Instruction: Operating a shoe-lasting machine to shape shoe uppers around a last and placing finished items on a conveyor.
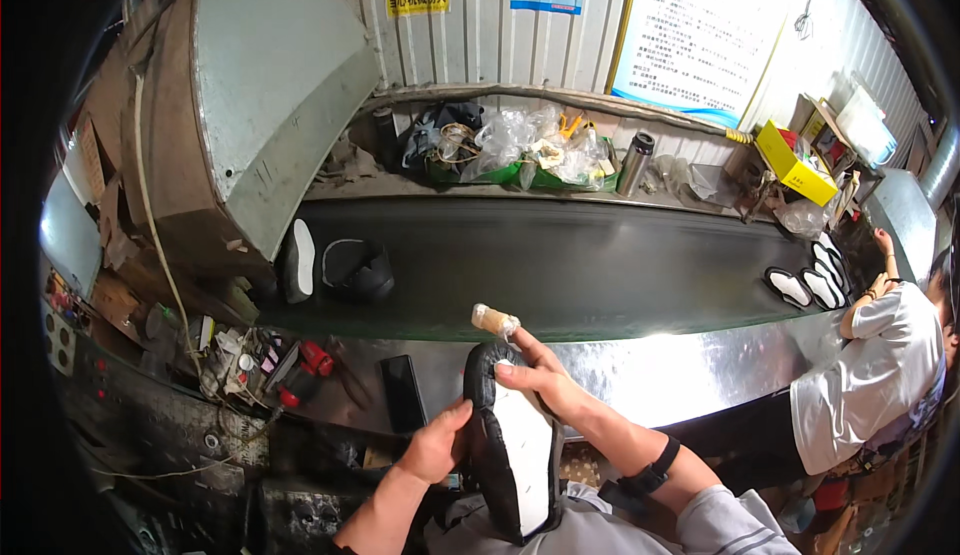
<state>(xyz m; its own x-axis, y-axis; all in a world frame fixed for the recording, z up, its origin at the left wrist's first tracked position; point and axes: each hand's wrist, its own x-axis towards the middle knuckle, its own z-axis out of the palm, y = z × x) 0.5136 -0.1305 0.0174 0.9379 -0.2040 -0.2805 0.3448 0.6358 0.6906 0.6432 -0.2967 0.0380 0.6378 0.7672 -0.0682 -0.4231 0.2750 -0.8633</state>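
A black shoe upper with a white insole board (525,445) is held bottom up, toe away from me, close to my body. My left hand (437,447) grips its left side, thumb against the black edge. With my right hand (548,377) I hold its upper right part, the thumb on the white board. A beige roll-like piece with clear wrapping (494,321) is at my right fingertips; I cannot tell whether it is held or worn. Beyond the hands, a white sole (300,261) and a black shoe upper (372,275) rest on the dark conveyor belt (570,265).
A metal ledge (690,363) edges the belt, with a black phone (402,395) on it. Red-handled tools (316,358) and clutter lie left. A grey machine hood (275,75) covers the belt's left end. At right, a co-worker (875,375) stands by several white-bottomed black uppers (788,286).
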